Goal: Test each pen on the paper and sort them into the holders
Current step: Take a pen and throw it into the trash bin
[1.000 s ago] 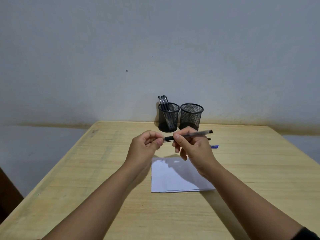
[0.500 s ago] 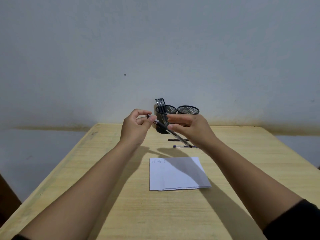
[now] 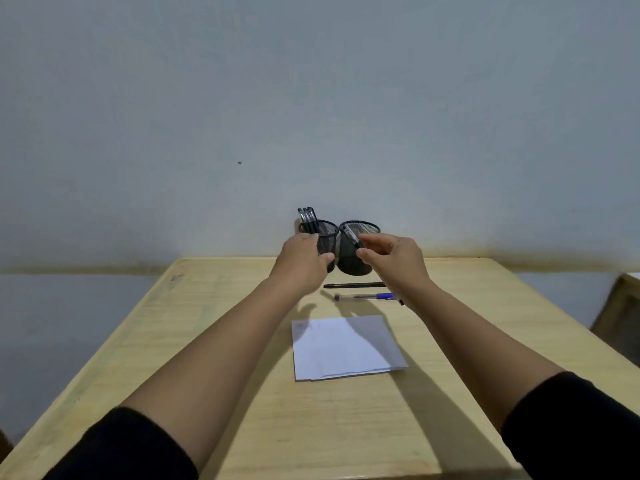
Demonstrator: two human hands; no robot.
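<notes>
Two black mesh holders stand at the table's far edge against the wall. The left holder has three dark pens standing in it; the right holder shows none. My right hand pinches a dark pen, tilted, its upper end at the right holder's rim. My left hand grips the side of the left holder. On the table lie a black pen and a blue-capped pen, in front of the holders. A white paper with faint marks lies nearer me.
The wooden table runs to the wall. At the right edge of the view stands part of another wooden piece.
Both hands reached forward from above the paper to the holders. The right hand carried the pen to the right holder's rim. The left hand let go of the pen's end and took the left holder.
</notes>
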